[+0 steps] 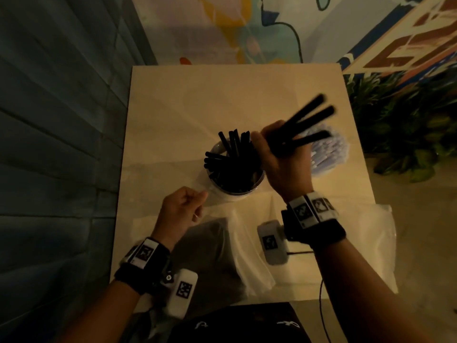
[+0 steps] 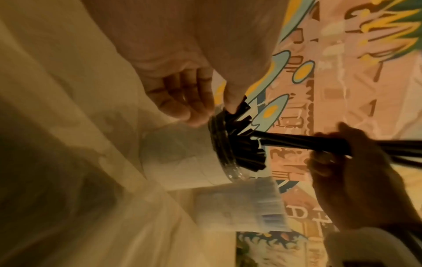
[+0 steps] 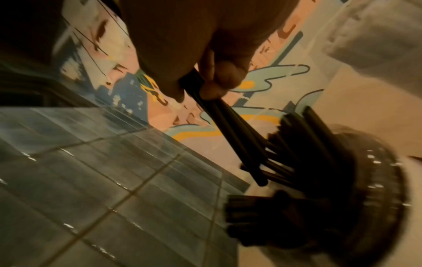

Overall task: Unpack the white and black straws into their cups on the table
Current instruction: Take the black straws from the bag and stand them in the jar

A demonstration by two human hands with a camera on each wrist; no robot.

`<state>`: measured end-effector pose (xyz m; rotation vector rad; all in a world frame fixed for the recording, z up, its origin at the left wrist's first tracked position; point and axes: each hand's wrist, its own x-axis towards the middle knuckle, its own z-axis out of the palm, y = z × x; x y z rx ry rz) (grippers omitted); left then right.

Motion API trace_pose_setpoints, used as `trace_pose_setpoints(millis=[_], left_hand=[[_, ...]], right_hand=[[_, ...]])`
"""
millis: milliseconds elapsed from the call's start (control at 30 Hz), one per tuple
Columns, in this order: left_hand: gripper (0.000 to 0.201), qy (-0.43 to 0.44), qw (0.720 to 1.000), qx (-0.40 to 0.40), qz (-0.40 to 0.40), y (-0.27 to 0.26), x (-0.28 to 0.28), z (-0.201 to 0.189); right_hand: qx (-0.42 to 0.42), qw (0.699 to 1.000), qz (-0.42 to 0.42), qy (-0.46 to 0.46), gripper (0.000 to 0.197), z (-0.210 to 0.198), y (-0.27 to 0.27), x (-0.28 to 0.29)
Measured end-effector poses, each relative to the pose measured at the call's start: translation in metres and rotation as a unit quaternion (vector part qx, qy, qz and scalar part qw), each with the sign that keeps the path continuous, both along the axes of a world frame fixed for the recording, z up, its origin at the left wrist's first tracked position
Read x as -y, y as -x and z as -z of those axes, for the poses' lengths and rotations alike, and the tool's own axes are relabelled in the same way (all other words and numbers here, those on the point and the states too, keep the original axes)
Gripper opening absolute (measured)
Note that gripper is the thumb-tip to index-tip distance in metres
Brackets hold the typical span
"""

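Observation:
A clear cup (image 1: 236, 191) packed with black straws (image 1: 230, 159) stands mid-table. Just right of and above it, my right hand (image 1: 269, 137) grips several black straws (image 1: 306, 120) that fan out up and to the right; in the right wrist view these held straws (image 3: 233, 130) point down at the cup's rim (image 3: 376, 180). Behind that hand stands the cup of white straws (image 1: 331, 154), partly hidden. My left hand (image 1: 197, 196) sits at the cup's left side, fingers curled, pinching the clear edge of a plastic bag (image 1: 237, 238) that lies in front and shows dark contents.
A second clear plastic bag (image 1: 371, 243) lies on the table's front right corner. The pale table (image 1: 222, 95) is bare at the back. A tiled wall (image 1: 61, 144) runs along the left, plants (image 1: 400, 134) stand at the right, and a painted wall behind.

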<state>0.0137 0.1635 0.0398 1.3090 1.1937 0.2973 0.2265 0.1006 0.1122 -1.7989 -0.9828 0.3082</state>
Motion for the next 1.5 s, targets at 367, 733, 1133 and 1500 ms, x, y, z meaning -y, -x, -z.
trace_pose_setpoints(millis=[367, 733, 1133, 1500], left_hand=[[0.125, -0.128, 0.980, -0.020, 0.149, -0.034, -0.033, 0.034], [0.120, -0.163, 0.961, 0.011, 0.223, -0.062, -0.071, 0.042], [0.097, -0.234, 0.940, 0.013, 0.247, -0.101, -0.082, 0.028], [0.092, -0.129, 0.972, 0.027, 0.195, -0.097, -0.092, 0.016]], right_hand=[[-0.026, 0.984, -0.061, 0.164, 0.116, 0.073, -0.009, 0.049], [-0.018, 0.960, -0.166, 0.224, 0.129, 0.091, -0.029, 0.006], [-0.080, 0.968, -0.142, 0.191, 0.084, 0.090, -0.034, -0.032], [-0.143, 0.979, -0.078, 0.124, 0.087, 0.059, -0.037, -0.047]])
